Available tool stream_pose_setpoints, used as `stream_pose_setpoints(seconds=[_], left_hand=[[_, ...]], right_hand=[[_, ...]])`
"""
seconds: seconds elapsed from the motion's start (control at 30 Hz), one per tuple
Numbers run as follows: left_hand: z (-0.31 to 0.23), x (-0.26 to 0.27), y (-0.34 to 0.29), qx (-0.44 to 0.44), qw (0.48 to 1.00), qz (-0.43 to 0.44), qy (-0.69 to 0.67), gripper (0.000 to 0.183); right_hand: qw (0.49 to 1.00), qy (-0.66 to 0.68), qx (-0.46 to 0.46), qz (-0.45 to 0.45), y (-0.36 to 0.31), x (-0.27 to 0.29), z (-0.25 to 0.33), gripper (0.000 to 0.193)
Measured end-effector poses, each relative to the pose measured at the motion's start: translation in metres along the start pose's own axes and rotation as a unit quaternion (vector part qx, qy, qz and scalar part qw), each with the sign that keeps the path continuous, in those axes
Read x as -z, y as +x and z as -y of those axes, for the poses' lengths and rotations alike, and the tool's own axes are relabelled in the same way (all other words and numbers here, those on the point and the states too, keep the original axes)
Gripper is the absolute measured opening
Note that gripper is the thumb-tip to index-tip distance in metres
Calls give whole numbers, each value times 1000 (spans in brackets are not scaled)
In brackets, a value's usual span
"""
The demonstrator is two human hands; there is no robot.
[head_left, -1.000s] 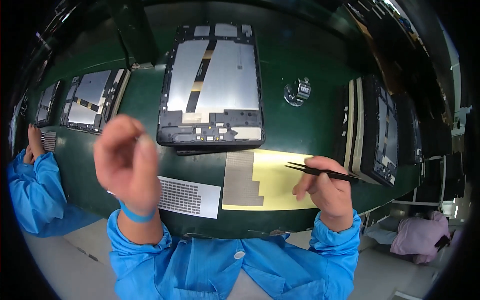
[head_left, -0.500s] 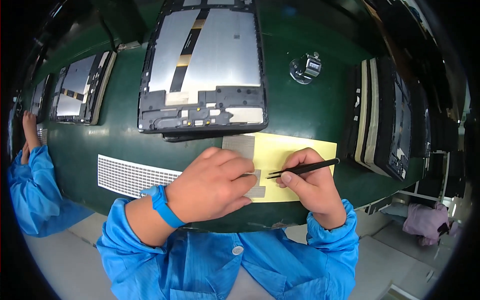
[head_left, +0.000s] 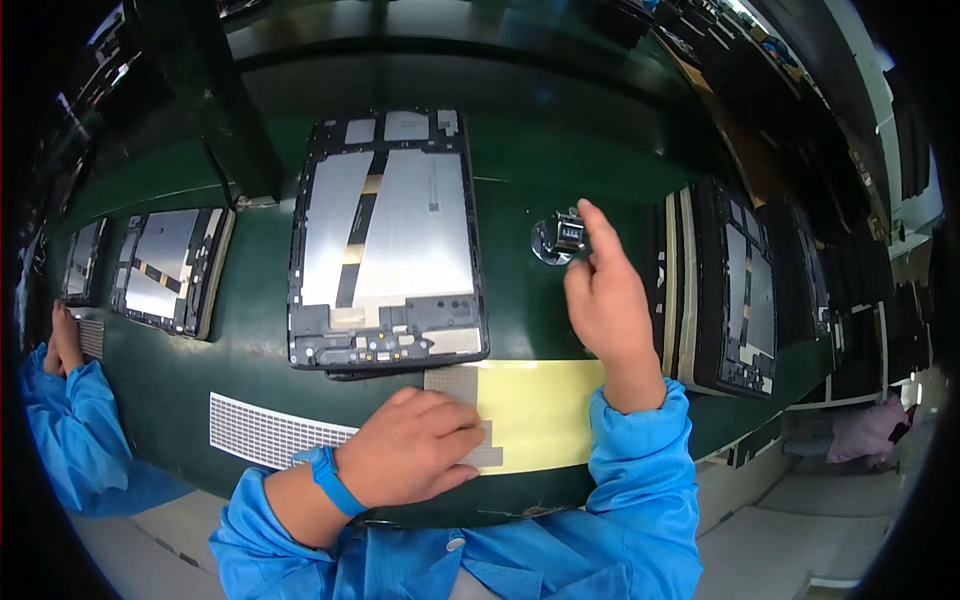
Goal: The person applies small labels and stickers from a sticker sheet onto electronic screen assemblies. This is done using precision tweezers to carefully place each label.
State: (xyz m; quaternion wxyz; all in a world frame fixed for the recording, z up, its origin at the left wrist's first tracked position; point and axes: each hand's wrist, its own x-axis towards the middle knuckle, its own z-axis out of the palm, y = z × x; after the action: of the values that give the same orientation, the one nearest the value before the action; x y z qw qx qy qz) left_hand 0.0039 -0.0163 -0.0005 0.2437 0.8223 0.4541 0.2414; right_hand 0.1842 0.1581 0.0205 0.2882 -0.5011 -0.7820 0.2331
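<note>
My left hand [head_left: 415, 447], with a blue band at the wrist, rests over the left part of a yellow sheet [head_left: 535, 415]. Its fingers are curled in, and what they hold, if anything, is hidden. Grey strips of small pieces [head_left: 452, 383] lie on the sheet around those fingertips. Beyond the sheet, my right hand [head_left: 612, 300] is at a small metal tally counter [head_left: 570, 234] on a clear round base. The index finger reaches over the counter's top and the thumb meets its lower side. No tweezers show; the palm's underside is hidden.
A tablet-like device panel [head_left: 390, 240] with a silver back lies on another dark panel ahead. A white sheet of small grey labels [head_left: 265, 430] is at left. Stacked panels stand at right [head_left: 745, 300] and left [head_left: 165, 270]. A co-worker's hands [head_left: 65, 340] are at far left.
My right hand has moved from the yellow sheet up to the tally counter, and the black tweezers it held no longer show. The view has tilted up; my left hand stays on the sheet.
</note>
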Motion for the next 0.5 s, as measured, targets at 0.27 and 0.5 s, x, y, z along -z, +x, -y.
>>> stream_pose_setpoints(seconds=[0.27, 0.5], left_hand=[[0, 6, 3, 15, 999, 28, -13, 36], [0, 6, 2, 14, 999, 25, -19, 37]], right_hand=[[995, 47, -50, 70, 10, -15, -17, 58], [980, 163, -60, 101, 12, -7, -13, 61]])
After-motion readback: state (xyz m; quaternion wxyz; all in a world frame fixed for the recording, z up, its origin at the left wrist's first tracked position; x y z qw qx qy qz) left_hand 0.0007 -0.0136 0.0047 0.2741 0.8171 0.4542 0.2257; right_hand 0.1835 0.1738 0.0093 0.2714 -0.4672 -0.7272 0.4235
